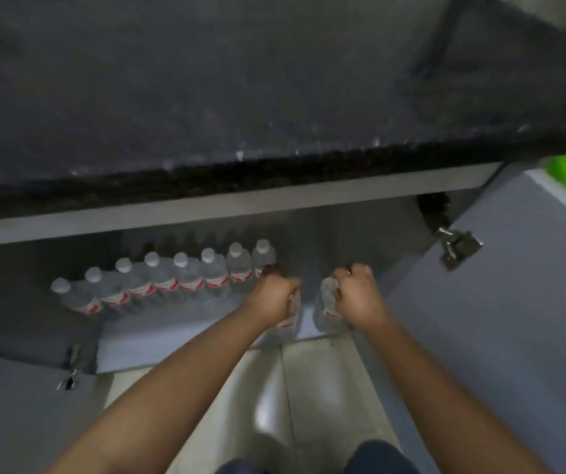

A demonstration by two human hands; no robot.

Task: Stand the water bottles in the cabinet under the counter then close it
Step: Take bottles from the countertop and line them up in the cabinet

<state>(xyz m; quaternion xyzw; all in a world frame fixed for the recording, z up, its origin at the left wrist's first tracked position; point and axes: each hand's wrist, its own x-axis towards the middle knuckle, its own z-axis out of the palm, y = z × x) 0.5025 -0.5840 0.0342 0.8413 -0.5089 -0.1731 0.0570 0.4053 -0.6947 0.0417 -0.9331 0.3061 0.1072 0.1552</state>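
Note:
A row of several clear water bottles (165, 278) with white caps and red labels stands on the grey cabinet shelf (172, 347) under the dark counter (240, 107). My left hand (271, 295) grips the top of one more bottle (288, 319) at the row's right end. Just to the right, my right hand (356, 292) grips the top of another bottle (326, 306). Both held bottles are upright, low over the front of the shelf. Whether they touch it is hidden.
The cabinet's right door (500, 319) stands wide open, a metal hinge (457, 246) on its inner face. The left door (18, 419) is open too, with a hinge (71, 371). Pale floor tiles (322, 388) lie below. Something green (563, 172) shows at the far right.

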